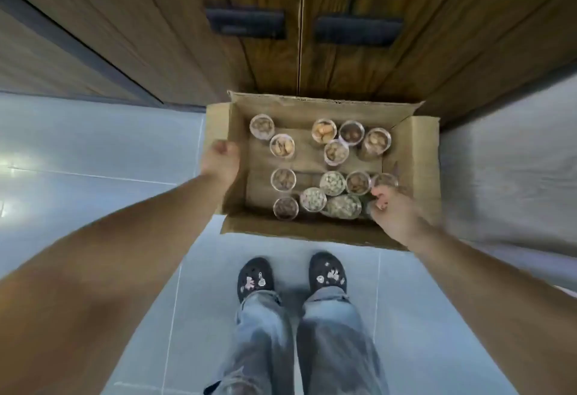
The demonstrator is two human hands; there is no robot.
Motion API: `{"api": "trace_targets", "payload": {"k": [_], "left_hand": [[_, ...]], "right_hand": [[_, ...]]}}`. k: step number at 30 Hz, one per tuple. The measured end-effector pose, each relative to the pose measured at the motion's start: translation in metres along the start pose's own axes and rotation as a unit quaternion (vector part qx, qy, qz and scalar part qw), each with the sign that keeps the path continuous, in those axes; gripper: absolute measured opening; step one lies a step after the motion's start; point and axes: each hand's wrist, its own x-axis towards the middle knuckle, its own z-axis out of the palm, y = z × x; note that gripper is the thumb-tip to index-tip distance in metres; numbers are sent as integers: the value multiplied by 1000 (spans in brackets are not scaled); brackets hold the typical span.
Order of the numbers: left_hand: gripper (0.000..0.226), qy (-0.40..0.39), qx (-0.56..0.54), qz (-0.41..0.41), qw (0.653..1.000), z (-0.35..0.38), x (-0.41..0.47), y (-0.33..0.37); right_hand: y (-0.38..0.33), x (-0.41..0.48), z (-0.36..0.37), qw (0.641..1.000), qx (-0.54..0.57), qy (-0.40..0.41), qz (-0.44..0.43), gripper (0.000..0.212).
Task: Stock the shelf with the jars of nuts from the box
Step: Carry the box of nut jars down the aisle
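Observation:
An open cardboard box (412,151) stands on the floor in front of my feet. Inside it stand several clear jars of nuts (332,183), seen from above, in two loose groups at the far and near sides. My left hand (220,160) is at the box's left flap with its fingers curled over the edge. My right hand (398,212) reaches into the near right corner, where its curled fingers close on a jar (369,209) that is mostly hidden beneath them. No shelf is in view.
Closed wooden cabinet doors (299,51) with two dark handles rise just behind the box. A grey tiled floor (125,160) lies to the left, and a pale surface (505,160) is at the right. My shoes (256,279) stand close to the box's near flap.

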Motion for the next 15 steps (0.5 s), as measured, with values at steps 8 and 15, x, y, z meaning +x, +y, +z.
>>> {"api": "trace_targets", "payload": {"k": [8, 15], "left_hand": [[71, 119, 326, 102, 932, 50, 55, -102], [66, 108, 235, 193, 946, 50, 85, -127]], "right_hand": [[60, 59, 41, 970, -206, 125, 34, 80], [97, 105, 42, 973, -102, 189, 83, 78]]}}
